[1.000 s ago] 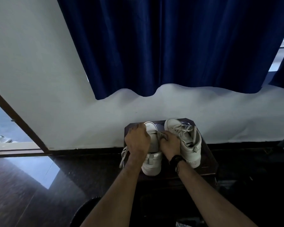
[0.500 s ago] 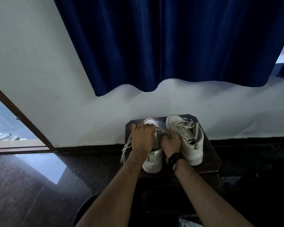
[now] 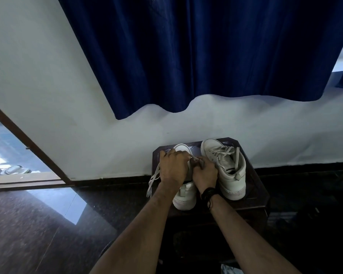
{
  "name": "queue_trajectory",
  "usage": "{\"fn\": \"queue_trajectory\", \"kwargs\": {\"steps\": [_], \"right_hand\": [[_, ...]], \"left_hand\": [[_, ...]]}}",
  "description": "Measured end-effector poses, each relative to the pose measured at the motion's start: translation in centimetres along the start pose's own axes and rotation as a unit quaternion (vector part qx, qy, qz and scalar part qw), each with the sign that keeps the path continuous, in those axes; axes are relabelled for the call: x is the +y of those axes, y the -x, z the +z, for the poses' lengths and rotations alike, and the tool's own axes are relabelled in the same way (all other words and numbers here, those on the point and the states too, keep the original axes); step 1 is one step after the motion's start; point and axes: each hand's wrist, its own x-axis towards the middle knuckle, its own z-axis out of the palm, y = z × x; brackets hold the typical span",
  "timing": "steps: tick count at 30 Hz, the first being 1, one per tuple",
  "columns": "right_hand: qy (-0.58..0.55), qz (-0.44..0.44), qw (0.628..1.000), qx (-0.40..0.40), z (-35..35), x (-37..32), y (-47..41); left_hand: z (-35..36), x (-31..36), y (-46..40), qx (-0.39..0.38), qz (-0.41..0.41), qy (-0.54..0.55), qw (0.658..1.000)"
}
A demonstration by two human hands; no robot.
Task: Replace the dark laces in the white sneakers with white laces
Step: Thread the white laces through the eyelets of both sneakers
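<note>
Two white sneakers stand side by side on a small dark wooden table (image 3: 253, 196), toes pointing away from me. My left hand (image 3: 173, 168) curls over the top of the left sneaker (image 3: 185, 195) and hides most of its lacing. My right hand (image 3: 205, 175) pinches a pale lace (image 3: 194, 160) between the two hands at the left shoe's eyelets. Another stretch of pale lace (image 3: 153, 179) hangs off the table's left side. The right sneaker (image 3: 229, 169) is laced with light laces and stands untouched.
A dark blue curtain (image 3: 206, 52) hangs on the white wall behind the table. The floor (image 3: 38, 224) is dark polished stone. A doorway with a wooden frame (image 3: 28, 143) opens at the left. A dark round object sits near my left forearm, low in view.
Both hands stayed on the left sneaker, working the lace between them. The head view shifted slightly, so the table sits a little higher and further right in frame.
</note>
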Motion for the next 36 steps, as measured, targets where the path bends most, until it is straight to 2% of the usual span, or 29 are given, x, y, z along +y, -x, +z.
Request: {"fn": "queue_trajectory", "kwargs": {"steps": [7, 11, 18, 21, 23, 25, 27, 29, 30, 32, 35, 36], "right_hand": [[0.001, 0.009, 1.0, -0.016, -0.2, -0.2, 0.2], [-0.094, 0.035, 0.99, -0.097, -0.3, 0.2, 0.5], [-0.154, 0.12, 0.976, -0.096, 0.3, -1.1, -1.8], [0.091, 0.078, 0.981, -0.155, -0.6, -2.0, -2.4], [0.176, 0.048, 0.965, -0.187, -0.9, -2.5, -2.9], [0.197, 0.049, 0.958, -0.201, -0.7, -3.1, -2.8], [0.156, 0.063, 0.974, -0.151, -0.3, -3.5, -2.6], [0.103, -0.008, 0.993, -0.049, -0.4, -4.1, -2.0], [0.095, -0.06, 0.993, -0.03, -0.4, -4.3, -1.8], [0.061, -0.101, 0.993, -0.025, -0.8, -4.5, -1.8], [-0.126, -0.073, 0.989, -0.008, -2.9, -6.9, -2.9], [-0.147, -0.091, 0.985, -0.007, -3.7, -7.5, -3.6]], "left_hand": [[-0.2, 0.2, 0.0, -0.009, 0.011, 0.015, 1.0], [0.3, -0.1, 0.1, -0.01, 0.004, -0.002, 1.0], [0.0, -0.5, 0.6, -0.002, 0.001, 0.044, 0.999], [0.0, -0.6, 0.6, 0.01, 0.002, 0.05, 0.999], [0.1, -0.7, 0.7, 0.021, 0.003, 0.046, 0.999], [0.4, -0.8, 0.7, 0.017, 0.005, 0.036, 0.999], [0.5, -0.7, 0.6, 0.015, -0.002, 0.031, 0.999], [0.3, -0.6, 0.6, 0.008, -0.014, 0.03, 0.999], [0.2, -0.6, 0.6, 0.009, -0.017, 0.034, 0.999], [0.1, -0.7, 0.6, 0.011, -0.018, 0.046, 0.999], [0.2, -0.9, 0.5, 0.007, -0.012, 0.027, 1.0], [0.3, -0.9, 0.4, 0.007, -0.008, 0.021, 1.0]]}}
